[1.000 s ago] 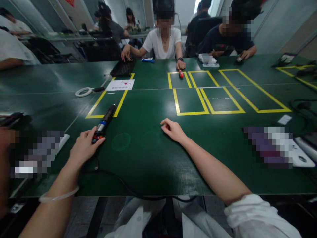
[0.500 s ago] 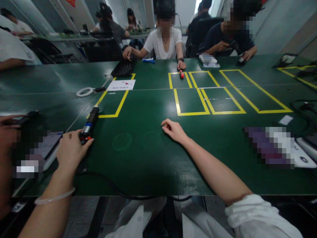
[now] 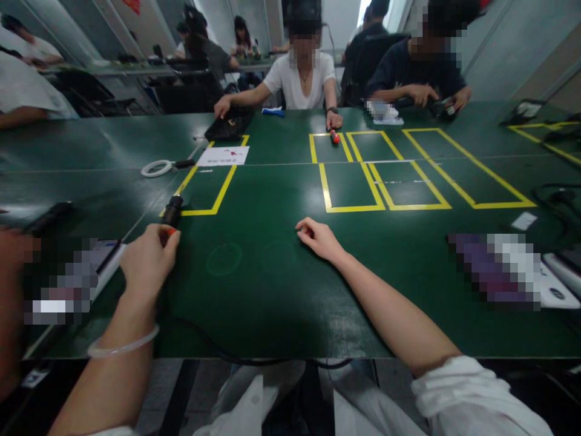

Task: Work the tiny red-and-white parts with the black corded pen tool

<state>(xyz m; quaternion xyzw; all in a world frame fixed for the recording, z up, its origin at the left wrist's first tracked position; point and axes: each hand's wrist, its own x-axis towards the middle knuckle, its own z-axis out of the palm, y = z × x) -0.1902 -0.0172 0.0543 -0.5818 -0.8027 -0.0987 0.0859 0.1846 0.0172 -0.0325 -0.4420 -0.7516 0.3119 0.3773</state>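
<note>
My left hand (image 3: 147,261) is wrapped round the red rear end of a black corded electric screwdriver (image 3: 171,213), whose tip points away from me toward a yellow taped rectangle (image 3: 213,191). Its black cable (image 3: 218,351) trails back along the table's near edge. My right hand (image 3: 319,238) rests on the green table (image 3: 272,284) at the centre, fingers loosely curled, with nothing visible in it.
Yellow taped boxes (image 3: 381,175) mark the table's far middle. A white cable coil (image 3: 155,168) and a paper sheet (image 3: 223,155) lie at the far left. A blurred item (image 3: 494,266) sits right, another at left (image 3: 63,278). People sit across the table; one holds a red tool (image 3: 334,137).
My left hand has slid the screwdriver leftward, then closed further over its rear end, covering more of it. The right hand has stayed put.
</note>
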